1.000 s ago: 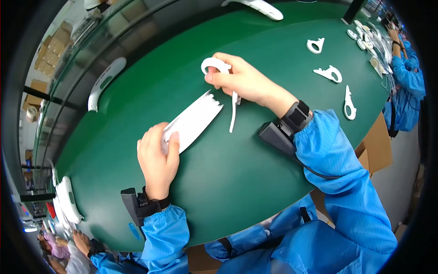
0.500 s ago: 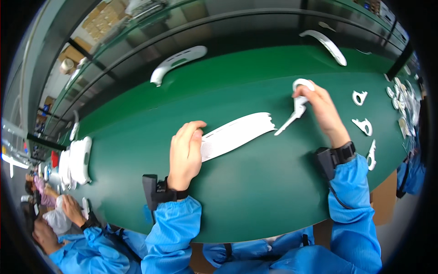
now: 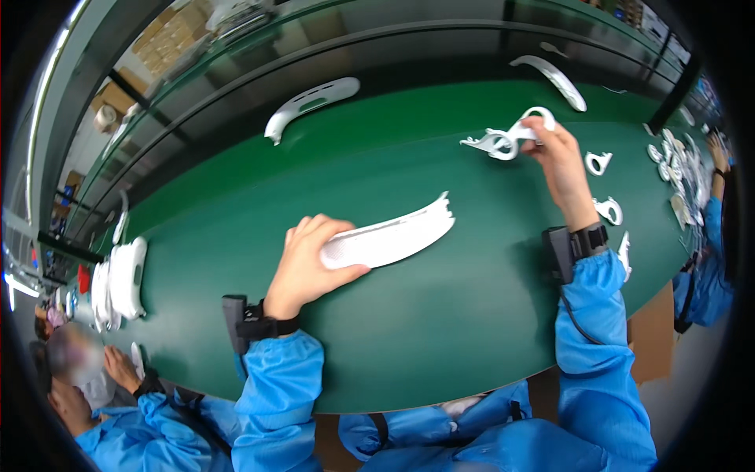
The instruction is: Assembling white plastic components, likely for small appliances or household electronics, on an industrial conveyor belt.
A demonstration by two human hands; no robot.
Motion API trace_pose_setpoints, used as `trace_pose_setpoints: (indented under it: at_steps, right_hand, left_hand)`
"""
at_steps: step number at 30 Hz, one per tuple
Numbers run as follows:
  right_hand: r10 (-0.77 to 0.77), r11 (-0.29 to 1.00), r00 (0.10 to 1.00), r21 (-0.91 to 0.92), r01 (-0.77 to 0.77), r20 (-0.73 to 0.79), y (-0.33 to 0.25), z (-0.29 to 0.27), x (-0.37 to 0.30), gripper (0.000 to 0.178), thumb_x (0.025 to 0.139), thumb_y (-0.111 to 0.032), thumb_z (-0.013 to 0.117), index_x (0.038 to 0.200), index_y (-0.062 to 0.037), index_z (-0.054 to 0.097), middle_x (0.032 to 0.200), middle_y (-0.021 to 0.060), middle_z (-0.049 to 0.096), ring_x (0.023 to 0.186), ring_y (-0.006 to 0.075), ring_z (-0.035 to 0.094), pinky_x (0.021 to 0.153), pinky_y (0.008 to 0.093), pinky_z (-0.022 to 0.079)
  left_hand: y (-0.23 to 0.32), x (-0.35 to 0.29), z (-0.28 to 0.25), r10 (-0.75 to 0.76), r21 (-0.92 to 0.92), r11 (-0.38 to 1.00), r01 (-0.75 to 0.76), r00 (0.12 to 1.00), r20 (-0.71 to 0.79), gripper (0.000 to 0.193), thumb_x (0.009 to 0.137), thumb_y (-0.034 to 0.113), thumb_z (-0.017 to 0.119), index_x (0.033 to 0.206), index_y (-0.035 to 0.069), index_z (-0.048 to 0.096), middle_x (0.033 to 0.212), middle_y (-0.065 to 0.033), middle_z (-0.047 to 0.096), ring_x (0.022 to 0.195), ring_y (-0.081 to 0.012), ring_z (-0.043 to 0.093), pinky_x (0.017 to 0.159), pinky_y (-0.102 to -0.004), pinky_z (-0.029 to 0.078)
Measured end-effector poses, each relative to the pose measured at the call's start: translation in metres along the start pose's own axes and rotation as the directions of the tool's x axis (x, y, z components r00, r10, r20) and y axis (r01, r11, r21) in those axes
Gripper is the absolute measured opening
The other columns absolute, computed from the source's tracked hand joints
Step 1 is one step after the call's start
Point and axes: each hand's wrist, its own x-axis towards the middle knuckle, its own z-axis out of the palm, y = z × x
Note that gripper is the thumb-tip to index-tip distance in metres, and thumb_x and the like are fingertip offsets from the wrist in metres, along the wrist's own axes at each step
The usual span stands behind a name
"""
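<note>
A long, curved white plastic panel (image 3: pixel 401 234) is held by its left end in my left hand (image 3: pixel 303 263), thumb on the near edge and fingers on the far edge. Slots run along the panel's far side, and small tabs stick out at its right end. Farther off to the right, my right hand (image 3: pixel 560 161) pinches a white plastic ring-shaped part (image 3: pixel 503 145) above the green table (image 3: pixel 440 322). Two ring openings and a pointed end show on it; whether it is one piece or two I cannot tell.
Similar ring parts (image 3: pixel 598 163) lie right of my right hand, beside a heap of white parts (image 3: pixel 680 177). Curved white pieces (image 3: pixel 314 102) rest along the back. White panels (image 3: pixel 126 277) stand stacked at the left. A co-worker's hand (image 3: pixel 119 368) is at lower left.
My left hand has wrapped round the panel's left end, and the panel is now tilted. My right hand has moved away from the panel, farther back, turning the ring part so its openings show.
</note>
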Motion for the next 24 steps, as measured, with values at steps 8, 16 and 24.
trace_pose_setpoints:
  at_steps: [8,16,24]
  right_hand:
    - [0.267,0.944,0.953,-0.238,-0.229,0.142,-0.017,-0.021,0.004,0.025,0.094,-0.028,0.06,0.091,-0.0044,0.065,0.057,-0.0054,0.045,0.052,0.0052,0.042,0.057,0.0219,0.039]
    - [0.175,0.981,0.973,-0.115,-0.158,0.154,-0.018,-0.011,0.0,0.032,0.091,-0.025,0.063,0.07,-0.0093,0.045,0.067,-0.0006,0.049,0.058,0.0091,0.052,0.055,0.0246,0.046]
    - [0.197,0.976,0.957,-0.132,-0.171,0.213,-0.012,0.012,-0.01,0.022,0.082,-0.003,0.069,0.1,-0.0018,0.057,0.078,0.0017,0.059,0.064,0.008,0.057,0.055,0.0218,0.046]
  left_hand:
    - [0.005,0.007,0.005,-0.146,-0.37,0.916,0.155,0.988,0.053,0.044,0.067,0.007,0.08,0.105,0.001,0.059,0.093,-0.0059,0.063,0.085,-0.0158,0.061,0.076,-0.0286,0.049]
    - [-0.013,-0.011,-0.026,-0.325,-0.881,0.464,0.09,0.943,-0.075,0.031,0.079,-0.003,0.067,0.103,0.007,0.051,0.087,-0.003,0.059,0.083,-0.0125,0.06,0.075,-0.027,0.049]
    - [0.025,0.021,-0.081,-0.299,-0.695,0.717,0.053,0.924,-0.238,0.017,0.089,0.011,0.06,0.104,0.004,0.061,0.083,-0.0055,0.064,0.075,-0.0215,0.064,0.071,-0.0339,0.053]
